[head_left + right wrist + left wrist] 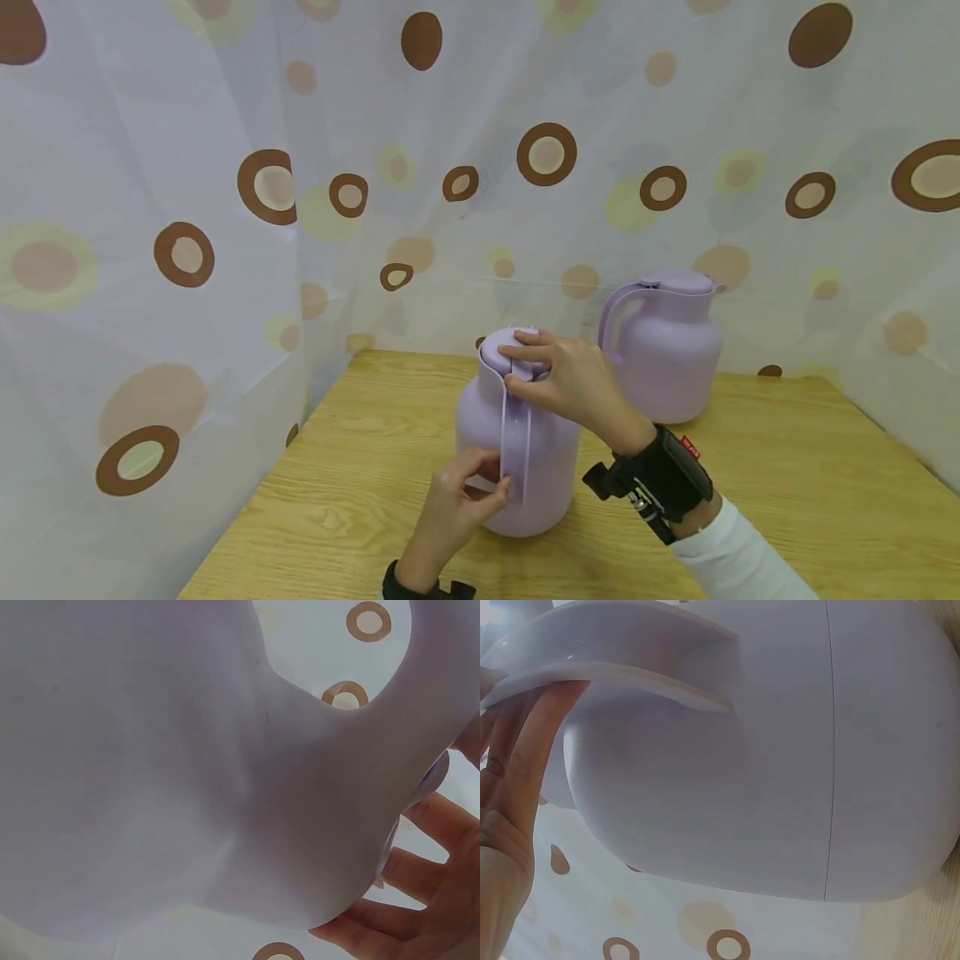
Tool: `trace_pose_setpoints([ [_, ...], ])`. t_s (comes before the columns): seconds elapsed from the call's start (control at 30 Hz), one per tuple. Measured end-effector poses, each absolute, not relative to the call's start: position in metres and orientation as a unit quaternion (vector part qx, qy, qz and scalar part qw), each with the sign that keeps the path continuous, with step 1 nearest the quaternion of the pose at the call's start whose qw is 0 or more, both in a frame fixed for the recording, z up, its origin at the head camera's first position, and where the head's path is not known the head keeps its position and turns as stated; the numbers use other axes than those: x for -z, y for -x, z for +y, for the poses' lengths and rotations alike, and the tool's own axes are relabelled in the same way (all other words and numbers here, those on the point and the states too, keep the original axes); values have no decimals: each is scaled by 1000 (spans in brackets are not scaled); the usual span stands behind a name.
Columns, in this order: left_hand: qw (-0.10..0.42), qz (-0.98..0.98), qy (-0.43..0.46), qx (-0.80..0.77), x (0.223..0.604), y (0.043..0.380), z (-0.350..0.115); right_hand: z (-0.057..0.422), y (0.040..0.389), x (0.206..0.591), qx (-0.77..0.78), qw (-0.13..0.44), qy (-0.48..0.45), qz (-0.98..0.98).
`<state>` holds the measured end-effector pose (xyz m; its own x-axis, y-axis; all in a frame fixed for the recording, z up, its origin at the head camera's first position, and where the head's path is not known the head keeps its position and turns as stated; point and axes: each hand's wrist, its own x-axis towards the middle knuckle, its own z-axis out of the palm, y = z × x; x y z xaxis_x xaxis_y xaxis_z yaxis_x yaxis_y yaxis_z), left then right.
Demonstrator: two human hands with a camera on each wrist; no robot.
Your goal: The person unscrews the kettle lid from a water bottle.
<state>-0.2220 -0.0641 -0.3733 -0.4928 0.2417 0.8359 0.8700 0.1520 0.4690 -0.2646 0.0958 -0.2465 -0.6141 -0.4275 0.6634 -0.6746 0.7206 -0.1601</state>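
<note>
A lilac thermos jug [551, 467] stands upright on the table, its handle [515, 446] toward me. My left hand [457, 500] holds the lower part of this handle, thumb on one side and fingers on the other. In the left wrist view the left fingers [544, 720] reach under the handle's edge beside the jug's body. My right hand [577, 379] rests over the lid [495, 350], fingers spread across its top and thumb near the upper end of the handle. Seen from the right wrist, the fingers [405, 874] touch the rim area; the lid itself is mostly hidden there.
Behind and to the right stands a second lilac jug [667, 358], lid on, handle facing left. Both are on a wooden table [360, 433]. A patterned curtain [487, 92] hangs along the back and sides.
</note>
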Motion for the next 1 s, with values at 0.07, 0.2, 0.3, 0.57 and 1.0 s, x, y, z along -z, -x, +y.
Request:
trace_pose_setpoints([
  [0.07,306,-695,400,513,372,221,-65,95,265,246,-206,302,-314,-876],
  [0.2,306,-697,400,511,370,221,-66,94,266,246,-212,299,-312,-876],
  [0.3,305,-697,401,510,371,222,-67,93,267,246,-213,296,-312,-877],
  [0.57,304,-694,403,513,373,223,-67,95,268,246,-226,282,-314,-878],
  [1.0,297,-695,404,515,374,223,-66,106,273,249,-238,277,-354,-861],
])
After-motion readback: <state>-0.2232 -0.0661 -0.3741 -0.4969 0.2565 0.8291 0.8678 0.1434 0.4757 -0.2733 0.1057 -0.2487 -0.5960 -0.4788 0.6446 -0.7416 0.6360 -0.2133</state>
